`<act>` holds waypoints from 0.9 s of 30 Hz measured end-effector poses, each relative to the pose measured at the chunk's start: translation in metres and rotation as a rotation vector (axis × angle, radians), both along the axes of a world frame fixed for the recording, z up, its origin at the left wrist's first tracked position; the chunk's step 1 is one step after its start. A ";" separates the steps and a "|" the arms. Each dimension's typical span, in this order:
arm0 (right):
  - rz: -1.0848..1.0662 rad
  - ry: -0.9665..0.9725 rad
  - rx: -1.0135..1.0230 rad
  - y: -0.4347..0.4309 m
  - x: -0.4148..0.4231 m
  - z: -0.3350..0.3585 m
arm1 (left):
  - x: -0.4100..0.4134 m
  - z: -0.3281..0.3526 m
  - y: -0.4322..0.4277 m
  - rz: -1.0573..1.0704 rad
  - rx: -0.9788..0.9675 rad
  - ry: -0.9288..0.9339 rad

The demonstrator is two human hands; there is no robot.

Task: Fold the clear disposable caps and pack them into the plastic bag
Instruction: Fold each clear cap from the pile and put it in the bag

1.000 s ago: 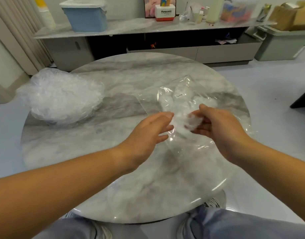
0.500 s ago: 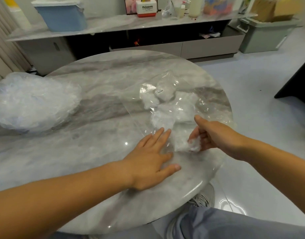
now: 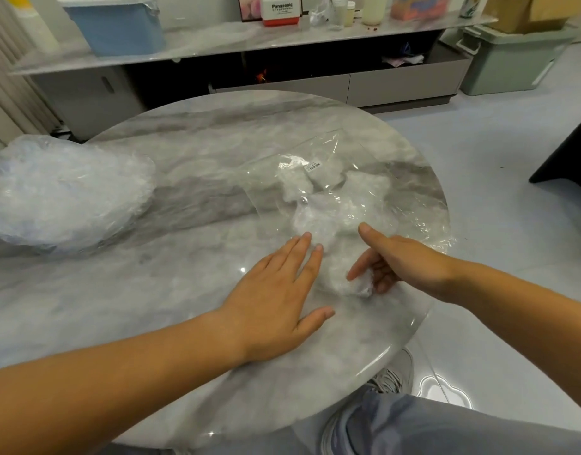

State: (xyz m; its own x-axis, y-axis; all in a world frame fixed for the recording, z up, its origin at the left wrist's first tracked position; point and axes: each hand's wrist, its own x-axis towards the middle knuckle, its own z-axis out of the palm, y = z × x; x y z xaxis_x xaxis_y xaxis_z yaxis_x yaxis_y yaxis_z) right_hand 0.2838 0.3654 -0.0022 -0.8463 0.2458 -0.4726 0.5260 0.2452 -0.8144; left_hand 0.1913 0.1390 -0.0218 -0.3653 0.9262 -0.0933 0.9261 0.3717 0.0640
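Note:
A clear plastic bag [image 3: 335, 178] lies flat on the right half of the round marble table [image 3: 190, 165], with several white folded caps [image 3: 318, 221] showing through it. My right hand [image 3: 400, 261] reaches in at the bag's near end, and its curled fingers hold a bunched clear cap [image 3: 351, 285]. My left hand [image 3: 276, 290] lies flat with straight fingers, its fingertips on the bag's near edge just left of that cap. A big heap of loose clear caps [image 3: 62, 188] sits at the table's left edge.
Behind the table runs a low cabinet [image 3: 315, 80] whose top carries a blue bin [image 3: 118, 24], a red-and-white box and bottles. A green crate [image 3: 509, 60] stands on the floor at the back right. My knee and shoe show below the table's near edge.
My left hand has dropped from the air and now lies flat on the table at the bag's edge. My right hand has lowered with the bunched cap toward the bag's near end.

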 end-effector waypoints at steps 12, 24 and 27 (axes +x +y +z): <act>-0.730 0.228 -0.870 -0.035 -0.020 -0.002 | -0.005 -0.008 -0.014 -0.143 0.032 0.027; -0.638 0.096 -0.125 -0.047 0.006 0.021 | -0.013 0.000 -0.021 -0.055 -0.056 -0.201; -0.452 0.099 0.233 -0.055 0.007 0.027 | -0.023 0.006 -0.033 0.038 -0.031 -0.212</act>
State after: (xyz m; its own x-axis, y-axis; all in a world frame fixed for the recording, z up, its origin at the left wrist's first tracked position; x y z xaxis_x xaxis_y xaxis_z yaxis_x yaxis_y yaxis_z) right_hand 0.2906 0.3101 0.0253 -0.6694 0.6862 -0.2846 0.5443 0.1923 -0.8166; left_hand 0.1683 0.1058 -0.0162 -0.3691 0.9076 -0.2002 0.8783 0.4110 0.2440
